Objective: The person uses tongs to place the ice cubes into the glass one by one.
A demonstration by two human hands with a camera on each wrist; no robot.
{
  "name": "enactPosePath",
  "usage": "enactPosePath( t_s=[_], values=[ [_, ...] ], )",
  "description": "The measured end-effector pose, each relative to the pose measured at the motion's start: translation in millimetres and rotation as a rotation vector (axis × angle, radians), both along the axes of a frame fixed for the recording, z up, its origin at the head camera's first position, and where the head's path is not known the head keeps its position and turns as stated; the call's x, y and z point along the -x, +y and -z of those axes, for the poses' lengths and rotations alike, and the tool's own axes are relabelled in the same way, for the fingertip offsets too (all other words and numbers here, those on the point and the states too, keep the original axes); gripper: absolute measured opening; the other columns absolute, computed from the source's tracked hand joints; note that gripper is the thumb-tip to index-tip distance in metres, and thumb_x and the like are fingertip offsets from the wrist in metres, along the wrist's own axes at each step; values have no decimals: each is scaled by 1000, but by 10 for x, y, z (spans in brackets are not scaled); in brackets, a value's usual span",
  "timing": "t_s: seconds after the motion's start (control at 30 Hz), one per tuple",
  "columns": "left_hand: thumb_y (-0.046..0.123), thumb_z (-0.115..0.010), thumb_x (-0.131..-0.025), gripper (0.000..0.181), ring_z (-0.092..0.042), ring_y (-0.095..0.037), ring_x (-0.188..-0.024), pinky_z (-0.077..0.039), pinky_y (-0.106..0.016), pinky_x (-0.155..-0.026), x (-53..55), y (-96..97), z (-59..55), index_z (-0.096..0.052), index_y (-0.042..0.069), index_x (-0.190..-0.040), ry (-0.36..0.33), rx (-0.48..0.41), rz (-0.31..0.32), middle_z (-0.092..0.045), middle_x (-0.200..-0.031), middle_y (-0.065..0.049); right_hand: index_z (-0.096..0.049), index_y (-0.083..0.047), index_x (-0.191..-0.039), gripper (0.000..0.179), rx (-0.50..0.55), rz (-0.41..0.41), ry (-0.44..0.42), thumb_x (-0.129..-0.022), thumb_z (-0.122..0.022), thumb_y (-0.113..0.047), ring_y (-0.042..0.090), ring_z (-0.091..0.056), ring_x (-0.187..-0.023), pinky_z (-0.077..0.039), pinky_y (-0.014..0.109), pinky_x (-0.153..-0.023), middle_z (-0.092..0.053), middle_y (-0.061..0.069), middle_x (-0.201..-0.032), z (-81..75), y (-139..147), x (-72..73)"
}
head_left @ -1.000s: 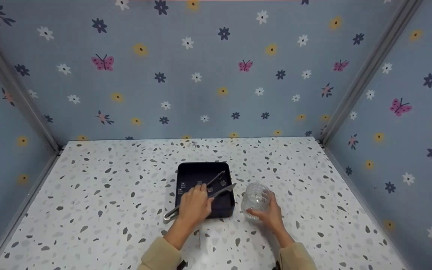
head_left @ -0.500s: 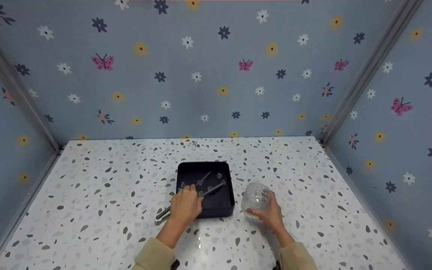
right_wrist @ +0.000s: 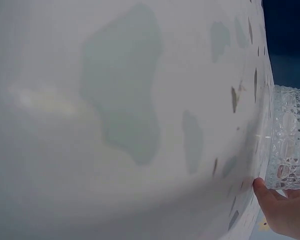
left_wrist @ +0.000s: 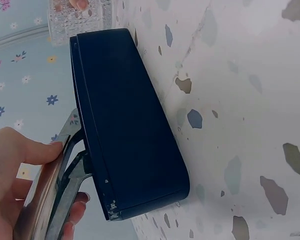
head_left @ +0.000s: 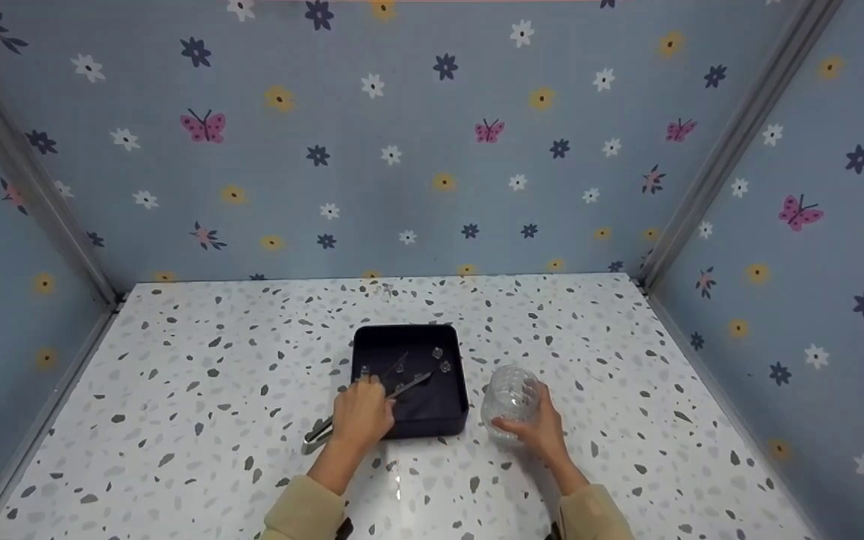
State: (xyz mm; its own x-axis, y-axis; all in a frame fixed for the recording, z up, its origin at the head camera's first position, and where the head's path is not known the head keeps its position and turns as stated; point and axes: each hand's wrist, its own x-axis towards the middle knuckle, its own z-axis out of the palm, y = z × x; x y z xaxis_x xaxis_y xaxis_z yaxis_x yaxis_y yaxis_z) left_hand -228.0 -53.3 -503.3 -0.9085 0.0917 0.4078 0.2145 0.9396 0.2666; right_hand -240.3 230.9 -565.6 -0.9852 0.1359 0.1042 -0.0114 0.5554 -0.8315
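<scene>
My left hand (head_left: 361, 418) grips a pair of metal tongs (left_wrist: 42, 192) over the near left side of a dark, square-cornered tray (head_left: 428, 426). The tongs' arms stand apart and reach down inside the tray, with their hinged end sticking out past its near left corner. Several small clear cubes (head_left: 438, 352) lie on the tray floor around the tips; whether a cube sits between the tips is too small to tell. Just right of the tray, my right hand (head_left: 543, 426) holds a clear, textured glass (head_left: 508, 397) round its right side. The glass stands on the table.
A white speckled tabletop (head_left: 214, 397) carries everything. Blue walls (head_left: 402, 195) with flowers and butterflies enclose it at the back and both sides. The tray's raised walls stand between the cubes and the glass.
My left hand and the tongs have shifted left and toward me, and the tips have dropped lower into the tray. Some cubes lie in different spots. My right hand keeps its hold on the glass.
</scene>
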Motion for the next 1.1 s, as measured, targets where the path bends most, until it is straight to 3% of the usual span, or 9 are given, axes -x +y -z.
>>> enactPosePath(
  t_s=[0.33, 0.67, 1.1],
  values=[
    [17, -72, -66, 26, -57, -32, -58, -43, -42, -47, 30, -21, 63, -61, -5, -73, -23, 8, -2, -58, -67, -17, -33, -8, -129, 91, -2, -13, 21, -56, -82, -33, 37, -40, -116, -31, 49, -93, -43, 17, -129, 9, 9, -2],
    [13, -71, -66, 16, -56, -29, -55, -42, -40, -46, 32, -3, 55, -61, 0, -64, -101, 39, -3, -58, -65, -14, -33, -6, -129, 92, -7, -9, 22, -56, -82, -34, 36, -42, -115, -33, 48, -91, -43, 17, -128, -1, 0, -9],
    [5, -69, -67, 14, -52, -22, -47, -41, -36, -42, 33, 14, 41, -59, 3, -59, -124, 7, 3, -57, -58, -11, -34, -6, -129, 91, -1, -12, 25, -57, -82, -34, 36, -44, -112, -37, 46, -88, -43, 18, -128, -3, 3, -6]
  ],
)
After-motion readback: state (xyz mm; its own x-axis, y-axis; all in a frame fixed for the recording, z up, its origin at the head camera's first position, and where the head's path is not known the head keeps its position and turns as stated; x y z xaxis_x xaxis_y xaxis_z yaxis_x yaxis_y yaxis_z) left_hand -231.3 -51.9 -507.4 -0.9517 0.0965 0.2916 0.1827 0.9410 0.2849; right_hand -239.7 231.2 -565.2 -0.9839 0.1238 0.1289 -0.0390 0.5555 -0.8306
